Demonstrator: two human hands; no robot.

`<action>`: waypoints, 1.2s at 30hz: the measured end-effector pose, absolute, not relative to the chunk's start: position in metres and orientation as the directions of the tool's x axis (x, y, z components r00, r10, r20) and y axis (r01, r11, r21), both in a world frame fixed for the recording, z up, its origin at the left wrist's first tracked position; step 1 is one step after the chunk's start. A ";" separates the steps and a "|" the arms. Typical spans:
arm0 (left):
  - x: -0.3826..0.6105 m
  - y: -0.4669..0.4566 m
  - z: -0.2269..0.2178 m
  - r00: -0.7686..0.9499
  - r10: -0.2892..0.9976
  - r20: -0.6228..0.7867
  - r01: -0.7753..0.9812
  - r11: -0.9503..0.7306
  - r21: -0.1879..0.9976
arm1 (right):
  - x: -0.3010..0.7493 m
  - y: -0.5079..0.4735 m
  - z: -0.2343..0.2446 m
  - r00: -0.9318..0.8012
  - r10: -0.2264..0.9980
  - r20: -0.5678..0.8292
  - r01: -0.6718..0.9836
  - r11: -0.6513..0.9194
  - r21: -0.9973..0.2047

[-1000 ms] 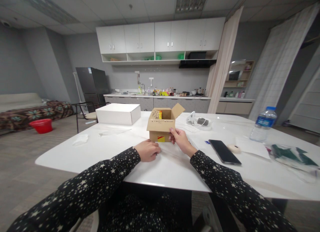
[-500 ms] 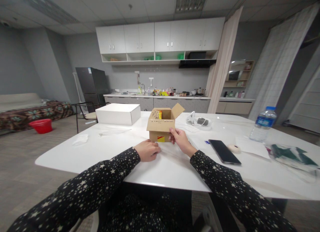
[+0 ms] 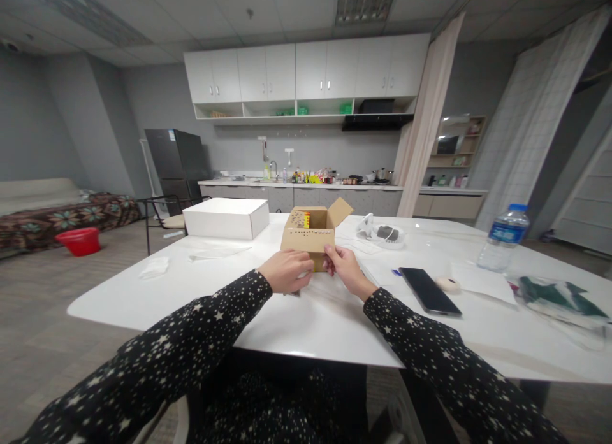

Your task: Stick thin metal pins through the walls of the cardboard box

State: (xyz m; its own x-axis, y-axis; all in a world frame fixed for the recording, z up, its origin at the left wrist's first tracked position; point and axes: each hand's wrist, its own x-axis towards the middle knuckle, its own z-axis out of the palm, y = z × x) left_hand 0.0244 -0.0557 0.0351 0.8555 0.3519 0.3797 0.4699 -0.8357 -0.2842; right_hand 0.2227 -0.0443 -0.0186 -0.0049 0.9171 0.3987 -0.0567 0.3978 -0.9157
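Note:
A small brown cardboard box (image 3: 310, 241) stands open on the white table, with its front flap folded down towards me and a side flap raised at the right. A red and yellow item (image 3: 306, 220) shows inside. My right hand (image 3: 348, 269) pinches the right corner of the front flap between thumb and fingers. In front of the box is my left hand (image 3: 289, 270), its fingers curled and closed at the flap's lower edge. What those fingers hold, if anything, is hidden. A small dark object (image 3: 292, 293) lies partly under my left hand.
Behind the box at left sits a white box (image 3: 227, 218). A white round device (image 3: 387, 235) stands at the right. Nearer are a black phone (image 3: 429, 291), a water bottle (image 3: 503, 239) and a green plastic-wrapped packet (image 3: 559, 297). A crumpled tissue (image 3: 153, 267) lies at left.
My left hand has moved up and to the right from the table to the front of the cardboard box, uncovering a small dark object. The right hand keeps its pinch on the flap.

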 end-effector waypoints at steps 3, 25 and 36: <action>0.035 -0.055 0.046 0.818 0.377 0.435 0.527 -0.793 -0.305 | 0.227 -0.043 -0.020 -0.009 0.915 0.402 -0.056 0.401 -0.914; 0.090 0.000 0.065 0.610 0.566 0.554 0.770 -0.588 -0.248 | 0.253 -0.031 -0.026 0.003 0.917 0.399 -0.031 0.399 -0.917; 0.125 0.040 0.051 0.645 0.436 0.628 0.653 -0.741 -0.156 | 0.287 -0.011 -0.022 0.042 0.906 0.420 0.126 0.412 -0.902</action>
State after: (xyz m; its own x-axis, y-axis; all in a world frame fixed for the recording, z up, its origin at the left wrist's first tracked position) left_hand 0.1252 0.0402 0.0506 0.6450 0.4358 0.6277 0.6530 -0.7410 -0.1565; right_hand 0.2868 -0.0111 -0.0221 0.0424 0.9065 0.4202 0.1259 0.4123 -0.9023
